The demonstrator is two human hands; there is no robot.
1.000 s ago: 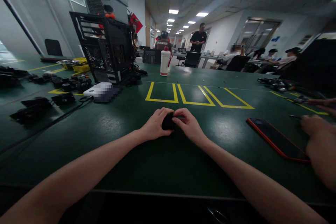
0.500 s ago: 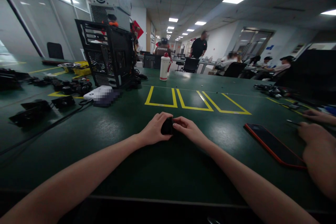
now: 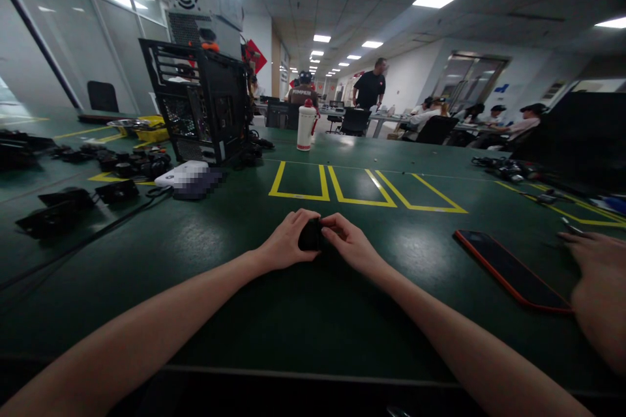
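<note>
Held the small black part (image 3: 310,235) clamped in the left hand (image 3: 287,238), at the near side of the worktop (image 3: 274,332), with the right hand (image 3: 348,241) at the part's right edge, impossible to tell whether pinching, and probably risked a slip from uneven pressure.

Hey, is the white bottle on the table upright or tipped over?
Upright: the white bottle stands on its base on the green table, with its red cap at the top.
</note>
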